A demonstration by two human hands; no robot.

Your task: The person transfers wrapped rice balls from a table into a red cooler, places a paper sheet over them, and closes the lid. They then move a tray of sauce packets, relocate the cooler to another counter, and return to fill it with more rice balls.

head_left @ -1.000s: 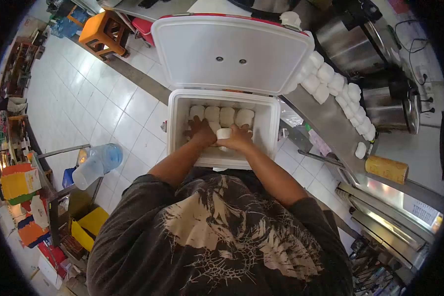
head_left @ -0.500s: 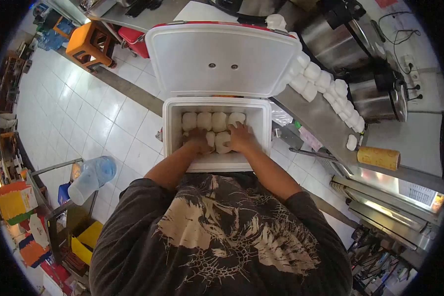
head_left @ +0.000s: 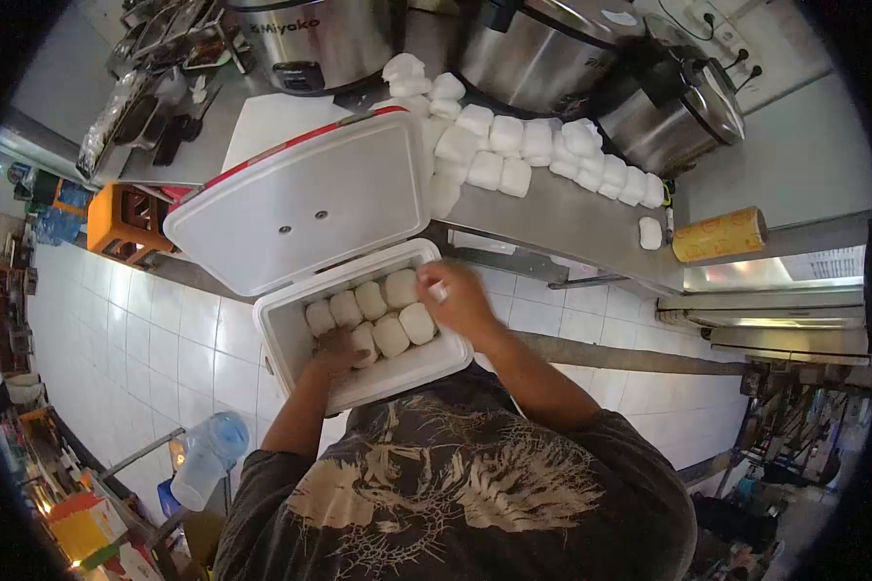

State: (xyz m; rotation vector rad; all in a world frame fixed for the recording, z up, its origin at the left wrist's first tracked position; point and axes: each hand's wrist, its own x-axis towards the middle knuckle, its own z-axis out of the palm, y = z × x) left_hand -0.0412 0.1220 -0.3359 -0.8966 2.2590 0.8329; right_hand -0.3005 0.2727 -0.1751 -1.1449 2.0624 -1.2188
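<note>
An open white cooler box (head_left: 291, 360) stands before me, its lid (head_left: 310, 208) tipped back. Inside lie two rows of rounded white packets (head_left: 369, 300). My left hand (head_left: 337, 354) reaches into the box, its fingers spread over a packet at the left end of the near row. Over the right rim is my right hand (head_left: 455, 298), its fingers curled near the end packets. A small white patch shows by those fingers; I cannot make out whether it is held. More white packets (head_left: 509, 136) are piled on the steel counter.
Large steel cookers (head_left: 538, 58) stand behind the piled packets. A yellow roll (head_left: 719, 234) and one single packet (head_left: 650, 232) are at the counter's right. An orange stool (head_left: 131, 221) is at the left, with a clear plastic container (head_left: 199, 474) lower down.
The view has turned toward the counter, so the box appears tilted. My right hand has lifted from the packets to the right rim. My left hand stays in the box.
</note>
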